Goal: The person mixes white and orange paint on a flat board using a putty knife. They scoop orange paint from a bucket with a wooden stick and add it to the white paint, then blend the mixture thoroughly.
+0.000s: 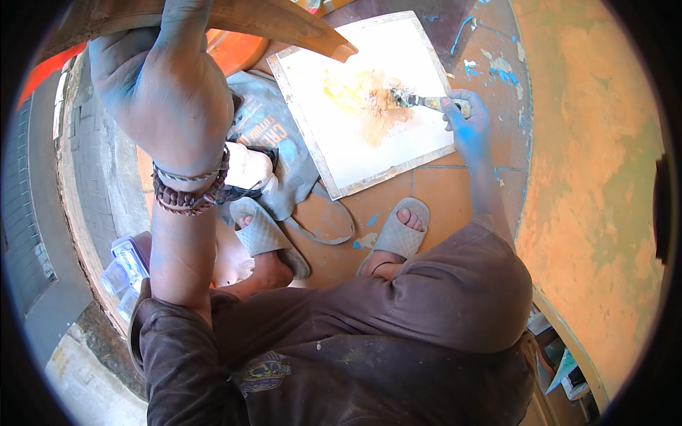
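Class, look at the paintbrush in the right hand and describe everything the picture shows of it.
The paintbrush lies nearly level across the picture, its dark, paint-clotted head pointing left. Its pale handle looks blotched with yellowish and dark marks and runs right into the right hand, which grips its end. The head is over an orange-brown smear on the white board, apparently touching it; single bristles are too small to tell.

Head view: left lens of head-worn fisheye pair | looked steeply down over lap (440,298) to floor (442,187) | left hand (162,92) sat close to the camera, right hand (471,126) farther off | edges bowed toward dark round rim
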`<state>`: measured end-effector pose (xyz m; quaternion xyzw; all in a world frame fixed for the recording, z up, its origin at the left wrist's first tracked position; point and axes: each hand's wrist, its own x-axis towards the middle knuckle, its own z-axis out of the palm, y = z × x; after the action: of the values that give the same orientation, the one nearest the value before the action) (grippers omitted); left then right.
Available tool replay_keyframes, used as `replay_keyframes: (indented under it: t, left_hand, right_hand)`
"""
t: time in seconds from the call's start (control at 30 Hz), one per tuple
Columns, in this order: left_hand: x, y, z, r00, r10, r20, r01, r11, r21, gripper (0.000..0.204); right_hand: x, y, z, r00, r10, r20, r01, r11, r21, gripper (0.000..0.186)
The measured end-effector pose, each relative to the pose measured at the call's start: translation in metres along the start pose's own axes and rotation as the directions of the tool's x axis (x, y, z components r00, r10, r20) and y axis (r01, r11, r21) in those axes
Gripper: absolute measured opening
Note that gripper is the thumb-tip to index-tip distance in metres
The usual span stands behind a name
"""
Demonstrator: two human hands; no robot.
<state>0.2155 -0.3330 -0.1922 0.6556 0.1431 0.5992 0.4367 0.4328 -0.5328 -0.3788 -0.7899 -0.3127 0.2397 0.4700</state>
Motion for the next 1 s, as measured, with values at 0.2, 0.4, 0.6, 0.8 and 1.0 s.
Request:
replay_keyframes:
  t: [0.2,0.4,0.6,0.8,1.0]
  left_hand:
    - [0.014,-0.074,-0.06,0.956,-0.292,0.037,0.277,0.849,-0.45,0.016]
    - [0.0,0.006,-0.016,0.99,-0.141,-0.009,0.14,0.988,-0.064,0.015]
    - [0.008,0.0,-0.027,0.996,0.081,-0.033,-0.079,0.994,0.072,0.014]
    - [0.031,-0.003,-0.062,1.0,-0.02,-0.004,0.02,0.999,-0.039,0.019]
    - [0.027,-0.008,-0.06,0.995,-0.091,-0.035,0.087,0.993,-0.083,0.02]
  right_hand:
    - [-0.001,-0.038,0.036,0.906,-0.381,0.184,0.421,0.852,-0.31,0.02]
    - [0.004,-0.049,0.047,0.875,-0.387,0.292,0.476,0.798,-0.37,0.015]
    - [0.011,-0.05,0.046,0.899,-0.338,0.279,0.426,0.825,-0.37,0.014]
    - [0.001,-0.047,0.043,0.916,-0.291,0.276,0.382,0.842,-0.382,0.015]
    - [-0.001,-0.045,0.034,0.946,-0.247,0.211,0.316,0.855,-0.412,0.015]
